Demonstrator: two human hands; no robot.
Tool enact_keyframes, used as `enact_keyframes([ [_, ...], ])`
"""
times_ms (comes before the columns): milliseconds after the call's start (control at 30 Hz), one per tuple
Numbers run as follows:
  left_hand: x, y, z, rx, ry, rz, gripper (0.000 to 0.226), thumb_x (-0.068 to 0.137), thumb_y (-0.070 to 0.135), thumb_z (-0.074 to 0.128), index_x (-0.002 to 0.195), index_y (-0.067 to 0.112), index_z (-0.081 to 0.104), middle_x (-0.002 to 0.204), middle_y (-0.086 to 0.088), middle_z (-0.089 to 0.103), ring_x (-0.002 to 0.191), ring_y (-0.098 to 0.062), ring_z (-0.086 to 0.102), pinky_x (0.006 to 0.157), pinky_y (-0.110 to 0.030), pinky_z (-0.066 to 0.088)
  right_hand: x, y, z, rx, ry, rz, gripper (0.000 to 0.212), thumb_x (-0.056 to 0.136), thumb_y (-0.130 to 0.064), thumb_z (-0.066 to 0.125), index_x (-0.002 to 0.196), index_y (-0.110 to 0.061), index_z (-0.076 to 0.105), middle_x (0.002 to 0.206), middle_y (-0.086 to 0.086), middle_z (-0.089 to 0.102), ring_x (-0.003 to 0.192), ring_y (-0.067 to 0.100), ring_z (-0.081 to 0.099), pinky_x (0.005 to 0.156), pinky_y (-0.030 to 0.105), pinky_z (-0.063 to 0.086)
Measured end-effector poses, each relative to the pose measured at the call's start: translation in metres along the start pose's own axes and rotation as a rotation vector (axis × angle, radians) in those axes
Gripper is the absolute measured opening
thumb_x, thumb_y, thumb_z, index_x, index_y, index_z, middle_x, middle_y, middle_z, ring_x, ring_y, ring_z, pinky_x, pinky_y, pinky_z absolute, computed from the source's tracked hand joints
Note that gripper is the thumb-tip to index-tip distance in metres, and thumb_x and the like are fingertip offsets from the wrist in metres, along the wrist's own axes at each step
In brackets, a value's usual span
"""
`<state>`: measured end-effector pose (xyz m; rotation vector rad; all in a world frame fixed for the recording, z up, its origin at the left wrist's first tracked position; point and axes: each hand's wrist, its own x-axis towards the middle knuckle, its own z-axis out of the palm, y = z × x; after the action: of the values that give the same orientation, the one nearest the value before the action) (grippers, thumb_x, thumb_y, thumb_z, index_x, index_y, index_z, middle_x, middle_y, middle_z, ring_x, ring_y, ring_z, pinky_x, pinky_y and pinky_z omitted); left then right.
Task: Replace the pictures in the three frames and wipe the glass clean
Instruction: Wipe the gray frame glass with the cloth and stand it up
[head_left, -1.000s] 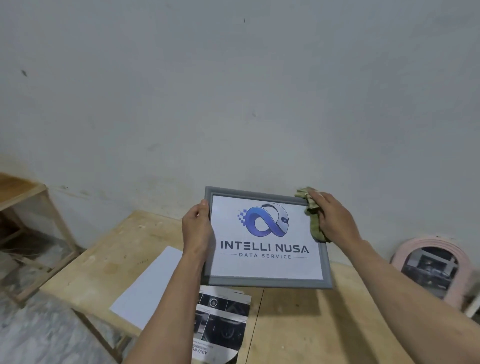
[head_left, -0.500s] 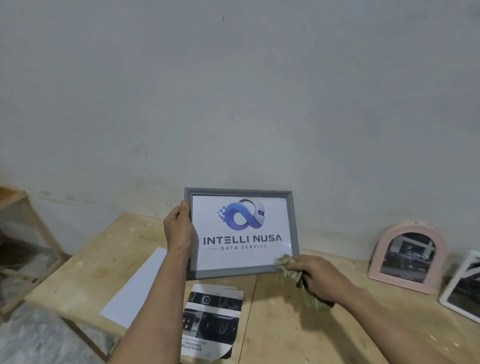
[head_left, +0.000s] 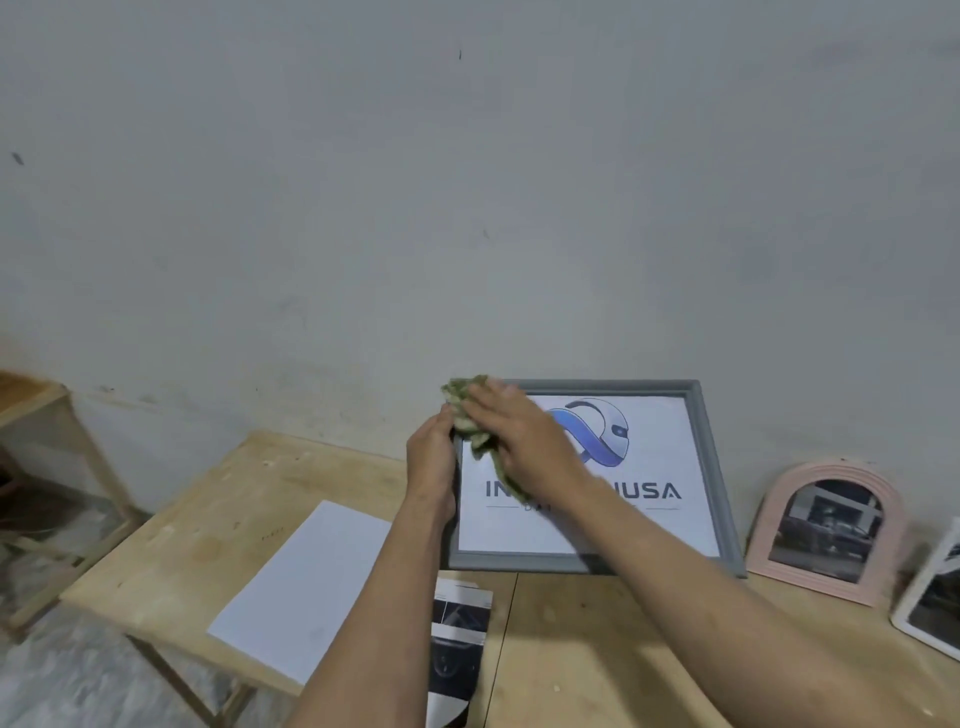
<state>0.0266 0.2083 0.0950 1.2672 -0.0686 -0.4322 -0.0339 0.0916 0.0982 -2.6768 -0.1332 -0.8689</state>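
Observation:
A grey picture frame (head_left: 706, 467) with a blue logo print behind its glass stands upright over the wooden table (head_left: 571, 649). My left hand (head_left: 431, 462) grips its left edge. My right hand (head_left: 519, 436) lies across the glass at the upper left and presses a crumpled green cloth (head_left: 470, 415) against it; my forearm hides part of the lettering. Against the wall to the right lean a pink arched frame (head_left: 831, 530) and a white frame (head_left: 930, 597), cut off by the picture's edge.
A blank white sheet (head_left: 306, 587) lies on the table's left part, and a dark printed picture (head_left: 457, 649) lies near the front, partly under my left arm. A wooden shelf unit (head_left: 47, 447) stands at the far left, past the table's edge.
My right hand with the cloth went from the frame's upper right to its lower right corner, then up to the upper left of the glass. The view shifted left.

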Motion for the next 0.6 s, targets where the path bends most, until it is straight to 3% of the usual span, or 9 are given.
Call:
enact_keyframes([
  [67,0.003,0.007,-0.007,-0.094,-0.002,-0.041,0.05,0.094,0.043,0.058,0.11,-0.003,0.072,0.111,-0.022,0.073,0.097,-0.032,0.071,0.092,-0.044,0.054,-0.02,-0.013,0.013,0.045,-0.068,-0.046,0.072,0.069,0.013,0.048,0.135,-0.016,0.053,0.147,0.001,0.044,0.14,0.017,0.034,0.116,0.031,0.024],
  [167,0.017,0.007,-0.023,-0.043,0.077,0.007,0.061,0.075,0.051,0.067,0.103,-0.003,0.071,0.112,-0.028,0.071,0.086,-0.029,0.068,0.086,-0.049,0.055,-0.058,-0.024,0.028,0.099,-0.19,-0.191,0.063,0.075,0.005,0.045,0.134,-0.014,0.054,0.146,0.001,0.047,0.139,0.017,0.037,0.113,0.033,0.032],
  [233,0.015,0.008,-0.029,0.014,0.13,0.035,0.048,0.084,0.048,0.063,0.096,0.002,0.071,0.104,-0.023,0.074,0.081,-0.025,0.066,0.079,-0.042,0.053,-0.078,-0.026,0.034,0.114,-0.279,-0.274,0.052,0.083,0.001,0.049,0.131,-0.015,0.057,0.142,-0.002,0.051,0.136,0.017,0.041,0.106,0.039,0.042],
  [333,0.012,0.004,-0.036,0.098,0.17,0.031,0.037,0.097,0.038,0.055,0.09,0.005,0.069,0.086,-0.013,0.071,0.074,-0.022,0.062,0.071,-0.034,0.049,-0.083,-0.029,0.022,0.157,-0.4,-0.308,0.059,0.077,0.008,0.052,0.129,-0.019,0.058,0.14,-0.006,0.053,0.134,0.015,0.043,0.099,0.042,0.048],
  [400,0.012,0.002,-0.039,0.159,0.176,0.063,0.036,0.095,0.041,0.056,0.085,0.009,0.067,0.083,-0.009,0.064,0.077,-0.02,0.057,0.072,-0.034,0.047,-0.067,-0.032,0.005,0.222,-0.328,-0.288,0.072,0.066,0.015,0.049,0.129,-0.018,0.06,0.139,-0.004,0.054,0.133,0.013,0.044,0.104,0.04,0.045],
  [467,0.014,0.003,-0.038,0.143,0.149,0.068,0.037,0.089,0.047,0.061,0.08,0.012,0.07,0.084,-0.005,0.066,0.08,-0.02,0.059,0.077,-0.035,0.051,-0.033,-0.026,-0.014,0.231,-0.123,-0.203,0.078,0.06,0.018,0.044,0.13,-0.014,0.059,0.141,-0.002,0.052,0.134,0.015,0.044,0.111,0.036,0.037],
  [533,0.009,0.009,-0.032,0.139,0.119,0.076,0.039,0.094,0.043,0.059,0.086,0.007,0.074,0.084,-0.004,0.073,0.075,-0.018,0.065,0.073,-0.031,0.052,0.005,-0.007,-0.032,0.192,0.044,-0.081,0.071,0.064,0.017,0.043,0.128,-0.009,0.06,0.14,0.003,0.052,0.134,0.018,0.044,0.116,0.031,0.029],
  [600,0.007,0.014,-0.026,0.141,0.111,0.078,0.039,0.099,0.038,0.055,0.088,0.004,0.071,0.079,-0.008,0.071,0.069,-0.019,0.063,0.065,-0.029,0.05,0.026,0.011,-0.037,0.201,0.067,0.052,0.065,0.068,0.018,0.044,0.124,-0.009,0.063,0.136,0.006,0.056,0.133,0.017,0.044,0.117,0.038,0.028],
])
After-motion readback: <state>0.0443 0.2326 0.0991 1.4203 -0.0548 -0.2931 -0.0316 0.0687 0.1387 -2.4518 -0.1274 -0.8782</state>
